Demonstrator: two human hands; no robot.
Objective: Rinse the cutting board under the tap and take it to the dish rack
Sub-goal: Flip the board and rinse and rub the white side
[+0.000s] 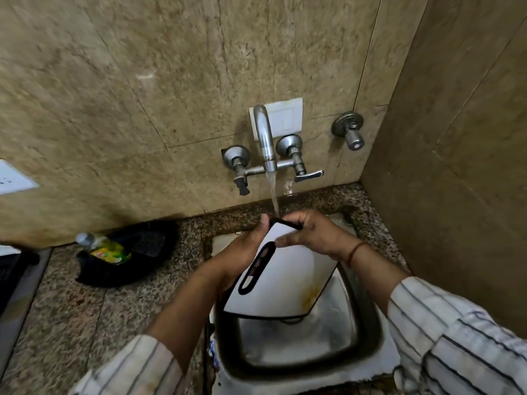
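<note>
A white cutting board (285, 277) with a black rim and a slot handle is held tilted over the steel sink (353, 317). A yellowish stain shows near its lower right corner. My left hand (245, 246) grips the board's left edge by the handle. My right hand (310, 232) holds its top end. Water runs from the wall tap (265, 138) and lands on the board's top edge between my hands. At the far left edge, a dark ribbed thing (11, 277) that may be the dish rack is only partly in view.
A black container (148, 269) with a green and yellow bottle (105, 249) lies on the speckled granite counter (85, 323) left of the sink. A separate valve (349, 129) sticks out of the tiled wall at the right. A side wall closes in on the right.
</note>
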